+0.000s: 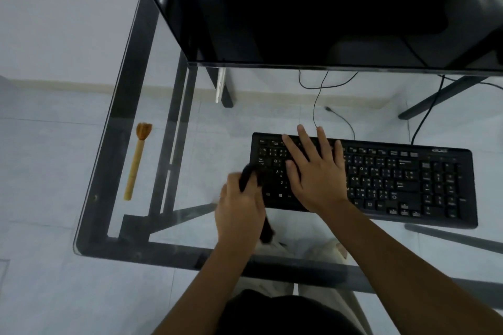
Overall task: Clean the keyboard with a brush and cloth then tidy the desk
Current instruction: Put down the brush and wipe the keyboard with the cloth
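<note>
One cloth in left hand — right hand on keyboard.

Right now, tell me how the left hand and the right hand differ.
The left hand is curled round a dark cloth; the right hand lies flat, fingers spread, holding nothing. The left hand sits at the keyboard's left end, partly off it; the right hand rests squarely on the keys. Both are bare and over the keyboard's left half.
</note>
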